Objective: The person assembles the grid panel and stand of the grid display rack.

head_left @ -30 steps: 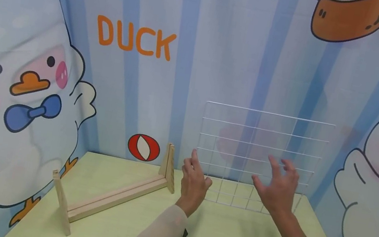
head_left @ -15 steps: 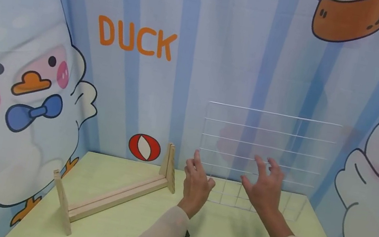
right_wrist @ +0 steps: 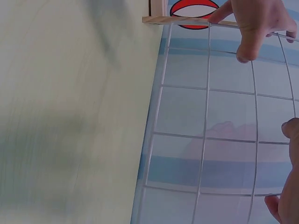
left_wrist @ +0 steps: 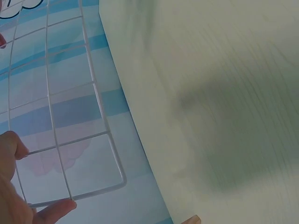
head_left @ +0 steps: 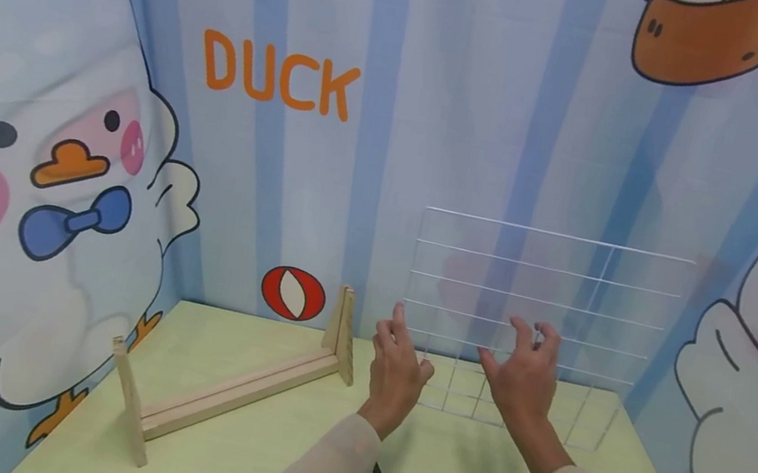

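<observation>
The right hand [head_left: 525, 376] is sliding toward nine o'clock, nearer the left hand [head_left: 397, 371], which is gripping the wire grid [head_left: 535, 299] rising at twelve o'clock from both, and though I cannot tell whether the right is grasping, they are probably settling their hold.

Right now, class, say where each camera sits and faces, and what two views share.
On the head, facing forward and down at wire grid and wooden stand; left hand, right hand and sleeves show.
On the left wrist, facing wire grid and table; left hand at lower left.
On the right wrist, facing wire grid and table; parts of both hands show.
Wrist views share wire grid, table, backdrop.
</observation>
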The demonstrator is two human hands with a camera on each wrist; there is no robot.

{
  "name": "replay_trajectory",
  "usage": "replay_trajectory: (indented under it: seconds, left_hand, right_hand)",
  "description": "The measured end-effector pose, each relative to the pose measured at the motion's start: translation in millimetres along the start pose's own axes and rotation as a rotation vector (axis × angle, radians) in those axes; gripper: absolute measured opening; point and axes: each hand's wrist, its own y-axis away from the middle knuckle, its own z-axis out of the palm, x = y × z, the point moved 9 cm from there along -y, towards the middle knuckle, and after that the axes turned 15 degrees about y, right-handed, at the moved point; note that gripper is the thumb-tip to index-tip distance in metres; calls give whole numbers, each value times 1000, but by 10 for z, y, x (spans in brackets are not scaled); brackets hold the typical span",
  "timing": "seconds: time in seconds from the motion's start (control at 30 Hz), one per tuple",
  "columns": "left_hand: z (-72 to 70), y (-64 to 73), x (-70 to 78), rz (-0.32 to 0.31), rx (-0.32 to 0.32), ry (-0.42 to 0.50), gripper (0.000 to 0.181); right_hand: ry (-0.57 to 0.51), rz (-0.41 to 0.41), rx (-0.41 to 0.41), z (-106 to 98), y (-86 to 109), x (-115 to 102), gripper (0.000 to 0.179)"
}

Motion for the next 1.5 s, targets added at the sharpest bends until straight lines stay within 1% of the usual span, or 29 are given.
replay_trajectory:
  seconds: [0.17,0.37,0.53,0.77,0.9,1.0,1.07,1.17,1.23,1.33,1.5]
  left_hand:
    - [-2,9,12,-11,-4,7,102]
    - [-6,34,35,-28,-2,-2,101]
    - [-25,50,65,-8,11,-13,100]
    - [-50,33,82,14,32,-15,99]
    - [-61,34,91,18,38,-27,98]
    - [-66,34,114,30,28,-25,98]
    - [-78,29,141,34,11,-7,98]
    - [-112,32,138,10,-29,15,97]
    - [-167,36,101,-25,-50,30,96]
    - [-297,34,0,-70,-60,46,94]
    - [-627,11,-211,-161,-60,66,83]
  right_hand:
    - [-9,13,49,-50,-3,38,67]
    - [-35,31,77,-66,5,82,68]
    - [-56,36,101,-91,10,94,65]
    - [-91,62,91,-100,-3,101,61]
    - [-87,44,77,-99,9,71,56]
    - [-73,37,67,-85,17,73,53]
    - [-65,41,62,-67,16,92,52]
    - [-66,47,60,-59,9,111,52]
    - [-69,50,64,-63,1,113,52]
    - [-69,54,67,-77,-12,116,52]
    - [-40,57,75,-83,-21,169,52]
